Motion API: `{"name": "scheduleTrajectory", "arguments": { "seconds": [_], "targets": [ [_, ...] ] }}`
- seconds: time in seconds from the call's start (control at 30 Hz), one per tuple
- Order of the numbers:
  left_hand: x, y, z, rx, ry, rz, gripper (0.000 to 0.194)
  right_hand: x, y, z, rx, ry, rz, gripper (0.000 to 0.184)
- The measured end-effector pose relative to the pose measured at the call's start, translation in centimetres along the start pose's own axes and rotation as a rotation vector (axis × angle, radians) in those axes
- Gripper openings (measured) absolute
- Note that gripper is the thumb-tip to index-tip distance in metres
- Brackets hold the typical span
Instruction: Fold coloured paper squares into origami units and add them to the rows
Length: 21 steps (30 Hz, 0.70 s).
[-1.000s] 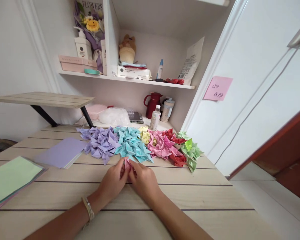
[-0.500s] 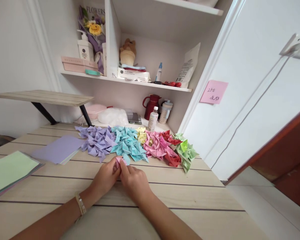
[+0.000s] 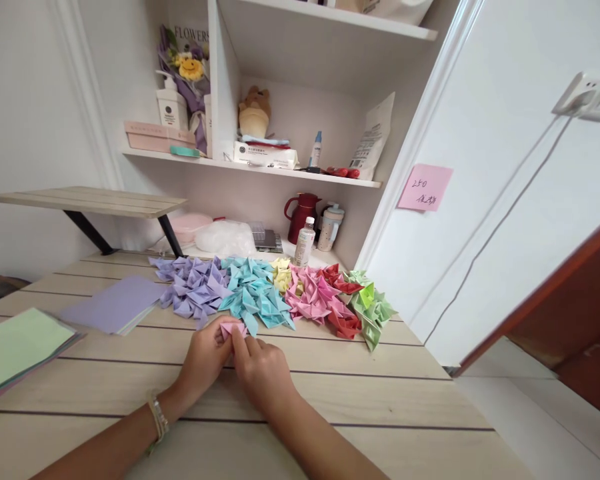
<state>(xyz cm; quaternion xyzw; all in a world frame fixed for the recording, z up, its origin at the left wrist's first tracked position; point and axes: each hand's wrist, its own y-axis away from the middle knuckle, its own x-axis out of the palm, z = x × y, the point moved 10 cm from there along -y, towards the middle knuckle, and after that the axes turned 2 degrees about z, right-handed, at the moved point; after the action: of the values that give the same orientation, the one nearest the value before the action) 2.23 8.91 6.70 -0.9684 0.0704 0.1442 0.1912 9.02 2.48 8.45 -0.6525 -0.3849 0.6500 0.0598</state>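
A small pink folded paper piece (image 3: 231,329) sits pinched between the fingertips of both my hands, low over the wooden table (image 3: 390,393). My left hand (image 3: 203,359) grips its left side and wears a bracelet at the wrist. My right hand (image 3: 261,370) presses on its right side. Just beyond lie heaps of folded paper pieces: purple (image 3: 193,288), blue (image 3: 253,295), yellow (image 3: 281,273), pink (image 3: 311,295), red (image 3: 343,319) and green (image 3: 373,307).
A stack of purple sheets (image 3: 113,305) and a stack topped by a green sheet (image 3: 20,343) lie at the left. A small bottle (image 3: 305,241), a red jug (image 3: 303,215) and a cup stand behind the heaps. Shelves and a raised wooden board (image 3: 90,200) are at the back.
Both hands with the pink piece have shifted slightly left in view as the head turned. The piece now lies flatter between the fingers. The heaps have not moved.
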Motion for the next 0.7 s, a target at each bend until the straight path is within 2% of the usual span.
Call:
{"name": "scheduleTrajectory", "arguments": {
  "seconds": [0.07, 0.17, 0.3, 0.4, 0.5, 0.7],
  "targets": [
    [0.1, -0.1, 0.1, -0.002, 0.018, 0.018, 0.027, 0.0, 0.0, -0.4, 0.034, -0.029, -0.005, 0.037],
    [0.7, -0.1, 0.0, 0.009, 0.013, 0.087, 0.033, -0.5, 0.2, -2.5, 0.165, -0.152, -0.024, 0.032],
    [1.2, 0.1, 0.3, -0.008, -0.017, 0.153, 0.038, -1.3, 0.9, -6.6, 0.403, -0.424, -0.103, 0.029],
    [1.4, 0.0, 1.0, -0.039, 0.093, 0.205, 0.034, -0.5, 1.2, -8.5, 0.506, -0.705, -0.106, 0.026],
    [1.6, 0.0, 1.4, -0.072, 0.179, 0.23, 0.035, 0.6, 1.2, -9.0, 0.556, -0.91, -0.096, 0.023],
    [2.1, 0.3, 0.4, -0.04, 0.129, 0.249, 0.034, 0.9, 1.2, -8.1, 0.516, -0.851, -0.11, 0.019]
  ]
}}
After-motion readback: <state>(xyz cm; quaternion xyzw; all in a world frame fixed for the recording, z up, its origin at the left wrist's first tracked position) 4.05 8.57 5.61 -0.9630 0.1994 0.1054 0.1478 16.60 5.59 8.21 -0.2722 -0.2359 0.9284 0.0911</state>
